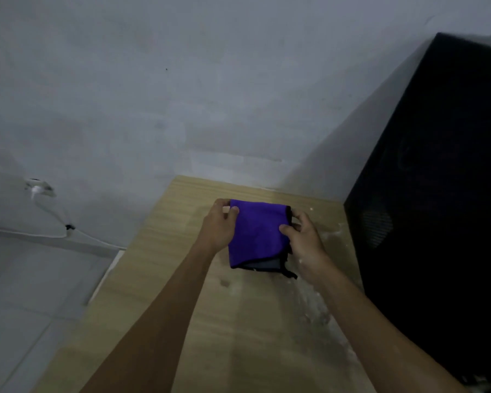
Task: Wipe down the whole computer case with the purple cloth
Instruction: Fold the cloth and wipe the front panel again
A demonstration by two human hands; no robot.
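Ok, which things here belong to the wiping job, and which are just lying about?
For the job:
purple cloth, held folded by left hand and right hand
black computer case

Just there:
wooden table
white cable along the wall

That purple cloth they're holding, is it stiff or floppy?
Probably floppy: the purple cloth is folded over and its lower edge sags where neither the left hand nor the right hand supports it. Likely light too, since fingertip pinches hold it.
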